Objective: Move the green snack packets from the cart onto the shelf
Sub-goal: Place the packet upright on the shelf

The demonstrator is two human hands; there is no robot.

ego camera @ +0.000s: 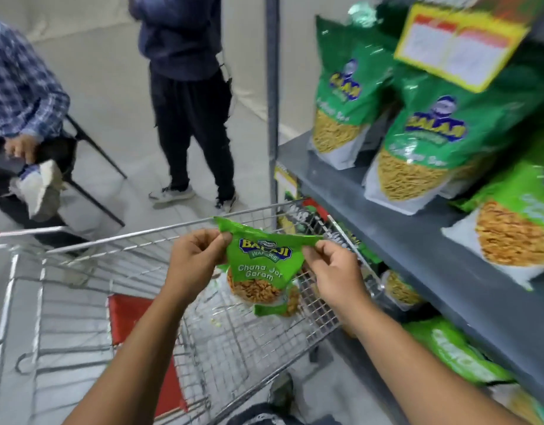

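Both hands hold one green snack packet [262,271] up over the wire cart [240,329], so the step in hand looks like the carry from cart to shelf, caught near its start. The left hand [193,261] pinches the packet's top left corner and the right hand [332,271] pinches its top right corner, the two hands apart with the packet hanging face-out between them, its top edge pulled taut. It hangs clear above the cart's mesh floor, and a second green packet seems to sit just behind its lower part, though that is hard to make out. To the right, the grey shelf [396,222] already carries larger green packets [433,148] standing upright in a row, with more on the level below. The next move probably calls for swinging the packet rightward over the cart's rim and finding a free spot on the shelf board, then setting it upright so it does not slump against its neighbours.
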